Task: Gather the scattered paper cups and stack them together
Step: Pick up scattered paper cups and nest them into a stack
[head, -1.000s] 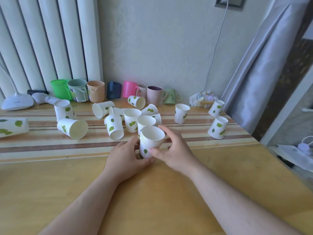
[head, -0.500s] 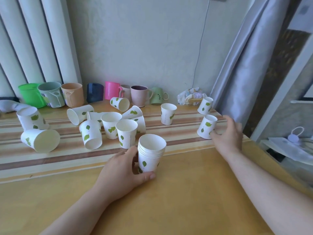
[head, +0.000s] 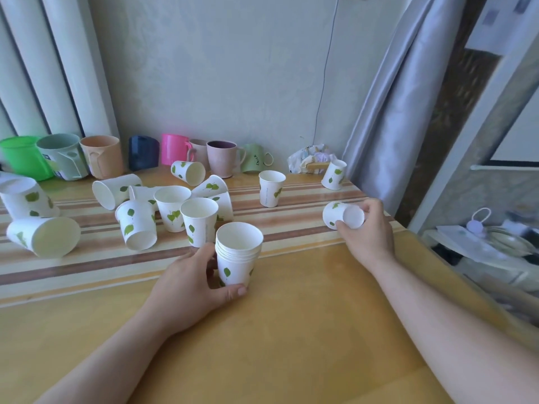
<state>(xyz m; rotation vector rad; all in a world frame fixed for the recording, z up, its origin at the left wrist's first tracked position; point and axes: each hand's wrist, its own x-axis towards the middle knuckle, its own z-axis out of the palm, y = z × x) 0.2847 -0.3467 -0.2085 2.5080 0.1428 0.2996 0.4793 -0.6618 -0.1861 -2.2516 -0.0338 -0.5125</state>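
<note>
Tipping a light, thin-walled paper cup (head: 343,218) on its side at the table's right edge, the right hand (head: 368,233) should pinch its stiffer base gently, while the left hand (head: 192,282) wraps the near stack (head: 238,253).

Two bare forearms come into view from the bottom edge, one from about 7 o'clock, the other from about 4 o'clock. No sleeves on either arm: bare right up to where the frame cuts them off. The left hand (head: 192,282) shows no ring, no watch, no band at the wrist, and its thumbnail is short and plain. The right hand (head: 368,232) is just as unadorned, fingers and wrist bare. No gloves and no markings on either one.
</note>
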